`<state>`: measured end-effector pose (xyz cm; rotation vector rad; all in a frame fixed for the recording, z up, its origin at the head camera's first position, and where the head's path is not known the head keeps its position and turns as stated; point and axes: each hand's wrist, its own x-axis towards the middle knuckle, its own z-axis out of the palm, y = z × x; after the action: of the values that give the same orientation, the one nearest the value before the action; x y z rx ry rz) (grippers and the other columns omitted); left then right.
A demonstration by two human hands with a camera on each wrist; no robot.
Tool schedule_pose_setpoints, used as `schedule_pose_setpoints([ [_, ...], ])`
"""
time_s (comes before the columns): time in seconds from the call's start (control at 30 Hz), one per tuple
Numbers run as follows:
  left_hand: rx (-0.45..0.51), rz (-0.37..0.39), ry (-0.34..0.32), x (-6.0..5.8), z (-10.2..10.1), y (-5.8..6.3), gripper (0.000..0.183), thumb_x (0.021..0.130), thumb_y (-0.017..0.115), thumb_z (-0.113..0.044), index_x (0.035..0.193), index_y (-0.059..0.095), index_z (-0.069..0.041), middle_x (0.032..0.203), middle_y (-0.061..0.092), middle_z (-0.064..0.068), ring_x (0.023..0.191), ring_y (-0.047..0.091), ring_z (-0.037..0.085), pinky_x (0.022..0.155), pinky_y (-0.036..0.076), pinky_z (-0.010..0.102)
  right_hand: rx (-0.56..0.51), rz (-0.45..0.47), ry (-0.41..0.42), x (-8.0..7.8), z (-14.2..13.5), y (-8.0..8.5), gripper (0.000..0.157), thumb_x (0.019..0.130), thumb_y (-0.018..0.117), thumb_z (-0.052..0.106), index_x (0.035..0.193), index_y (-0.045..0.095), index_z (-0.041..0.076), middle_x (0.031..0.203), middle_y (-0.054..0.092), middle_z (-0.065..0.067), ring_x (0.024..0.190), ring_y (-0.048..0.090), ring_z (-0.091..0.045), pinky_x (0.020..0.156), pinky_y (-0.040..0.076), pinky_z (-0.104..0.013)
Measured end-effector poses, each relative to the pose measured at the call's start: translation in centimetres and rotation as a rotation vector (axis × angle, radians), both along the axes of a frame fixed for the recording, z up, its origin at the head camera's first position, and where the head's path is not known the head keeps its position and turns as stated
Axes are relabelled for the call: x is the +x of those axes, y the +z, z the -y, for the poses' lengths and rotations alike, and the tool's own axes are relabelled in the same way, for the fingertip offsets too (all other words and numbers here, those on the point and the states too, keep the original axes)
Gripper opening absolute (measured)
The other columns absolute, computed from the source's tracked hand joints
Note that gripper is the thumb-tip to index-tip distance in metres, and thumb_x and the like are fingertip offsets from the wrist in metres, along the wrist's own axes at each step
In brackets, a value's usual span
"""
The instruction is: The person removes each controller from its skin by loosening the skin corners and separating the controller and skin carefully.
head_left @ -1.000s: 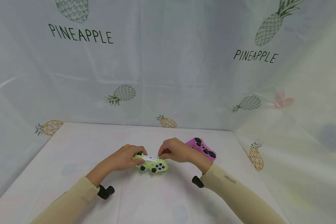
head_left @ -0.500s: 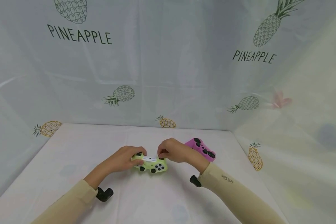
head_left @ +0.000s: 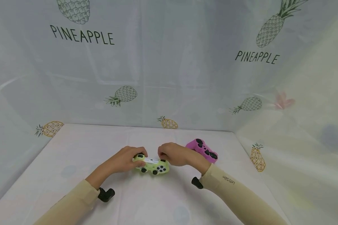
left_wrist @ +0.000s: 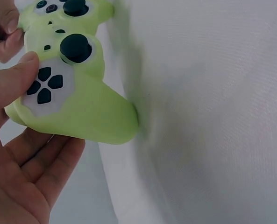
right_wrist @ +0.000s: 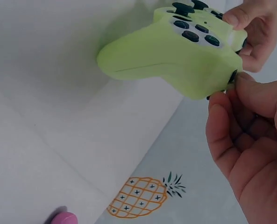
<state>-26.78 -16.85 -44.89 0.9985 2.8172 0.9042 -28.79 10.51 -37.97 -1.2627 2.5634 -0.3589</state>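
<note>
Left hand [head_left: 126, 159] grips a lime-green, rubbery-looking, two-pronged gamepad [head_left: 151, 166] at nine o'clock, seemingly steadying it while right hand [head_left: 174, 154] pinches its two-o'clock edge

The green game pad [left_wrist: 96, 112] looks matt and rubbery, its buttons [left_wrist: 44, 95] plastic. Near the bench's [head_left: 146, 200] far right corner, the pink pad [head_left: 204, 149] looks smooth. Creased, slightly shiny sheeting [head_left: 183, 68] hangs behind.

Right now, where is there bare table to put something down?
The table is bare between the left sleeve and right sleeve, and left of the left hand. Crowded: around the green controller and right hand, with the pink controller beyond.
</note>
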Motion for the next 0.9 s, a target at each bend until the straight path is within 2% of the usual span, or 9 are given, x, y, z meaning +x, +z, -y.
schedule_pose_setpoints([
  [0.23, -0.014, 0.022, 0.027, -0.2, 0.0, 0.3, 0.026, 0.094, 0.081, -0.038, 0.115, 0.067, -0.035, 0.108, 0.072, -0.014, 0.088, 0.058, 0.01, 0.081, 0.047, 0.036, -0.044, 0.009, 0.024, 0.2, -1.3, -0.4, 0.011, 0.11, 0.058, 0.01, 0.101, 0.065, 0.012, 0.092, 0.057, 0.006, 0.087, 0.052, -0.01, 0.081, 0.048, -0.025],
  [0.47, -0.009, 0.033, 0.021, -0.5, -0.1, 0.2, 0.025, 0.095, 0.08, -0.039, 0.116, 0.067, -0.035, 0.101, 0.07, -0.016, 0.084, 0.057, 0.01, 0.078, 0.046, 0.034, -0.081, -0.015, 0.037, 0.5, -2.5, -1.1, 0.009, 0.11, 0.058, 0.01, 0.103, 0.063, 0.012, 0.095, 0.055, 0.005, 0.089, 0.052, -0.01, 0.08, 0.048, -0.024],
  [0.67, 0.001, 0.077, 0.052, -0.9, 0.0, 0.2, 0.025, 0.095, 0.081, -0.037, 0.116, 0.067, -0.035, 0.091, 0.067, -0.014, 0.078, 0.055, 0.012, 0.072, 0.045, 0.033, -0.108, -0.043, 0.012, 0.8, -3.9, -2.5, 0.006, 0.109, 0.061, 0.011, 0.108, 0.066, 0.015, 0.1, 0.06, 0.007, 0.091, 0.055, -0.008, 0.085, 0.053, -0.024],
  [0.77, 0.001, 0.088, 0.054, -0.9, 0.0, 0.3, 0.025, 0.095, 0.081, -0.037, 0.116, 0.067, -0.034, 0.091, 0.067, -0.014, 0.079, 0.055, 0.012, 0.072, 0.045, 0.032, -0.176, -0.072, 0.017, 0.8, -4.3, -3.5, 0.008, 0.108, 0.062, 0.009, 0.111, 0.068, 0.013, 0.105, 0.063, 0.005, 0.094, 0.057, -0.007, 0.089, 0.054, -0.024],
  [0.9, 0.017, 0.082, 0.037, -0.9, -0.1, 0.5, 0.024, 0.097, 0.078, -0.038, 0.118, 0.068, -0.031, 0.093, 0.068, -0.013, 0.079, 0.055, 0.012, 0.072, 0.045, 0.033, -0.291, -0.139, 0.015, 0.7, -4.5, -4.3, 0.009, 0.104, 0.067, 0.005, 0.11, 0.07, 0.012, 0.106, 0.068, 0.001, 0.093, 0.06, -0.007, 0.087, 0.056, -0.024],
])
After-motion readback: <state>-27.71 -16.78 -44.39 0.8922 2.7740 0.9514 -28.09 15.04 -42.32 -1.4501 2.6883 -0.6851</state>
